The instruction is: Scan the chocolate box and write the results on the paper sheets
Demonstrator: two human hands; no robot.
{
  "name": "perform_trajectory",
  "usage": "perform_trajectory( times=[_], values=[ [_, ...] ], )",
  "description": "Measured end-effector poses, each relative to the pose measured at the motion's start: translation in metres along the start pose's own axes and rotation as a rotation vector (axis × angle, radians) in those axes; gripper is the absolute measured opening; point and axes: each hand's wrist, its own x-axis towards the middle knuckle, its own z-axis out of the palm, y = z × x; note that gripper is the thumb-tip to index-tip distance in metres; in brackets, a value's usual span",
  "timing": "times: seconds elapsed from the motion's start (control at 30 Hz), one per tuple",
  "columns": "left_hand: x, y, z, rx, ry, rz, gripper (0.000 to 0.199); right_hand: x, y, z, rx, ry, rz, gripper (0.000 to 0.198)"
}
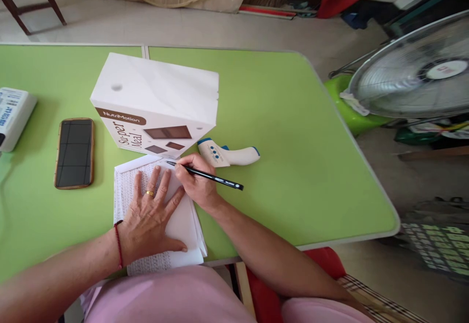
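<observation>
Partly written sheets lie under the person's left hand, spread flat, grasping nothing. Black pen pinched in the right hand, tip near the sheets' far edge. White box just beyond both hands; thermometer beside the right; phone leftward; green bench beneath.

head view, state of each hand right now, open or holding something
Left hand: open, spread flat on white paper sheets partly covered in dark writing.
Right hand: closed, holding a slim black pen.
</observation>
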Motion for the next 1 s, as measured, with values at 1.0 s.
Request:
perform_trajectory(
  times=[1.0],
  values=[
    [-0.002, -0.004, 0.002, -0.049, 0.025, 0.01, 0.116, -0.001, -0.022, -0.023, 0.106, -0.017, -0.138, 0.017]
  ],
)
